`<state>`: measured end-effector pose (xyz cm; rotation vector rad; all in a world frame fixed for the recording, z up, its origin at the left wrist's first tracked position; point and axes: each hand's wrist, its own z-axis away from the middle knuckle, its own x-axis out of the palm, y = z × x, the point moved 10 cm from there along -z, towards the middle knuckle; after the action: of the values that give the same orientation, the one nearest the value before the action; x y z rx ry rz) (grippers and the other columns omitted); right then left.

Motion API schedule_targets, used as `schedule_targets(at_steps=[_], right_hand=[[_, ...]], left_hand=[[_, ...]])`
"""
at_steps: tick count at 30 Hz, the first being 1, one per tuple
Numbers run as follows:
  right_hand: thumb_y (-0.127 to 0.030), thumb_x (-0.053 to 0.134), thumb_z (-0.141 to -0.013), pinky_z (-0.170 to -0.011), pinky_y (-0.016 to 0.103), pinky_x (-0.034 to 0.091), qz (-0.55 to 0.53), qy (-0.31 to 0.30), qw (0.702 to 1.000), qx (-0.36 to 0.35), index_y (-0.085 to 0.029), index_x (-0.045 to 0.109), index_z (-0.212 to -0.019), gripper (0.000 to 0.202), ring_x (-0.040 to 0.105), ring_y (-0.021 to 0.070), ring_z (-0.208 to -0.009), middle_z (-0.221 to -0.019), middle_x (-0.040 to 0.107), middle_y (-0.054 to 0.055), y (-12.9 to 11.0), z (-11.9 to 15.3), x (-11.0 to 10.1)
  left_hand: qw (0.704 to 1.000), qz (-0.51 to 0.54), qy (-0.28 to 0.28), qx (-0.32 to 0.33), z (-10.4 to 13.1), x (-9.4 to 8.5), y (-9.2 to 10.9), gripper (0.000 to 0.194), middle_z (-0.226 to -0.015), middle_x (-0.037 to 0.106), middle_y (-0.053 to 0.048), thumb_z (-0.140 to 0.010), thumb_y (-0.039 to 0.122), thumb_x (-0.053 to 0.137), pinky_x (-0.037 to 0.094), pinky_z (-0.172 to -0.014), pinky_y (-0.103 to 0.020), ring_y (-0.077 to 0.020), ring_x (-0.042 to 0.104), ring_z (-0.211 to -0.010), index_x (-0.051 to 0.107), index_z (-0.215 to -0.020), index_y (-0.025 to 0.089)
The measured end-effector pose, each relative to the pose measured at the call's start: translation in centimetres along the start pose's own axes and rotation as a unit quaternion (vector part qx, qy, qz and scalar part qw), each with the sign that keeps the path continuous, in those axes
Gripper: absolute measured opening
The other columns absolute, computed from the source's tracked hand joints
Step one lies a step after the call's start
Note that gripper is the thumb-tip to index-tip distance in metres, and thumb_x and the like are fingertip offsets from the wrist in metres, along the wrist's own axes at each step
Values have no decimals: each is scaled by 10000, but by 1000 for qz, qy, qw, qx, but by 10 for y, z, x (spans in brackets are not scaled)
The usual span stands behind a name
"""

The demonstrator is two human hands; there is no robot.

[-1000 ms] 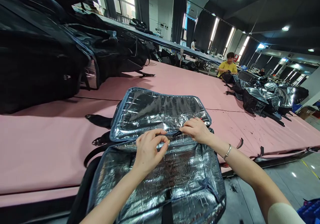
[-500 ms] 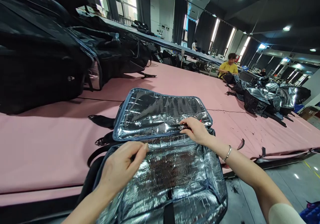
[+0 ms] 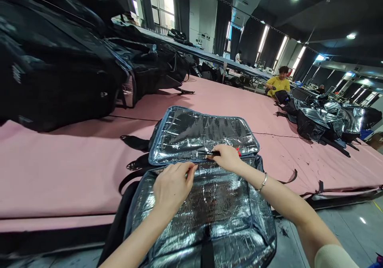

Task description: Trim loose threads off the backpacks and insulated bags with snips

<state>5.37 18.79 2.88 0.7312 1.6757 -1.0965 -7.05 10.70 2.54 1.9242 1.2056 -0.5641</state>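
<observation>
In front of me lies an open insulated bag (image 3: 227, 204) with a crinkled silver foil lining. Its foil-lined lid (image 3: 206, 130), edged in blue-grey binding, is folded back onto the pink table. My left hand (image 3: 175, 182) is closed in a pinch at the seam between lid and body; whatever is between the fingertips is too small to make out. Just right of it, my right hand (image 3: 227, 157) grips black thread snips (image 3: 212, 153) with a red end. Their dark tips point left along the lid's lower edge. Black straps (image 3: 136, 143) stick out at the bag's left.
Large black bags (image 3: 66, 72) are piled on the pink table (image 3: 60, 172) at left. More foil-lined bags (image 3: 326, 116) lie heaped at the far right, beside a person in yellow (image 3: 278, 85). Strap scraps (image 3: 291, 177) lie near the right table edge.
My left hand has moved right along the seam, and my right hand has shifted slightly left with the snips, so the hands are closer together. The view has turned a little left.
</observation>
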Motion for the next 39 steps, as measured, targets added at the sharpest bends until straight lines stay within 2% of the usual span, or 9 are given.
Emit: schedule_targets(at_steps=[3,6,11,17,23,28,32,34,39], right_hand=[[-344,640,-832,-724,284,403,-27,111,991,-66,-154,578,-1041,289,565,197,-910,-998,640,66,2,11,-20],[-262,583,-879,-747,288,382,12,176,971,-164,-139,580,-1020,187,534,191,-891,-970,630,84,-5,27,-30],[-273,477,-941,-632,291,290,143,174,927,-301,-174,621,-875,187,480,172,-757,-901,641,55,-27,45,-19],[-230,430,-959,-625,294,249,199,180,908,-322,-181,615,-874,210,452,168,-767,-903,634,42,-41,46,-11],[-223,471,-934,-618,297,265,183,175,919,-301,-177,603,-832,173,465,173,-743,-834,633,35,-38,40,-11],[-264,527,-900,-678,293,362,54,194,948,-246,-170,600,-884,119,522,186,-791,-858,628,67,-20,46,-30],[-281,547,-864,-698,285,412,-107,201,965,-127,-178,582,-938,131,552,177,-790,-858,612,54,7,56,-46],[-307,528,-860,-664,266,409,-191,177,964,-57,-184,580,-920,146,544,158,-751,-834,601,30,22,61,-40],[-419,610,-768,-550,221,338,-386,87,917,54,-169,602,-803,252,447,108,-595,-653,519,-30,42,67,4]], left_hand=[[999,51,6,9,2,-1,-3,302,-691,657,-38,-872,370,410,385,-608,-296,-194,577,-667,625,-742,200],[994,110,-1,10,4,-1,-8,298,-696,661,-22,-856,402,433,398,-636,-294,-181,586,-674,625,-738,207],[983,177,-39,20,5,1,-7,307,-701,676,4,-822,472,468,406,-684,-314,-170,596,-657,639,-748,228],[980,195,-47,3,5,2,-9,312,-706,678,1,-814,482,469,412,-686,-309,-173,598,-666,632,-737,227],[979,199,-43,0,5,-1,-7,302,-711,678,3,-815,470,481,414,-699,-305,-170,599,-675,629,-732,221],[978,193,-78,8,10,-8,-4,433,-583,624,7,-879,464,399,417,-663,-289,-155,576,-608,597,-585,215],[991,108,13,84,2,-30,5,341,-698,657,-32,-879,421,435,435,-685,-302,-185,579,-699,647,-734,197],[990,66,37,121,-5,-29,10,280,-839,687,-54,-876,377,446,448,-768,-332,-216,586,-817,660,-867,197],[991,33,-38,126,-22,7,3,246,-877,684,-54,-860,316,444,465,-674,-344,-232,595,-797,670,-885,220]])
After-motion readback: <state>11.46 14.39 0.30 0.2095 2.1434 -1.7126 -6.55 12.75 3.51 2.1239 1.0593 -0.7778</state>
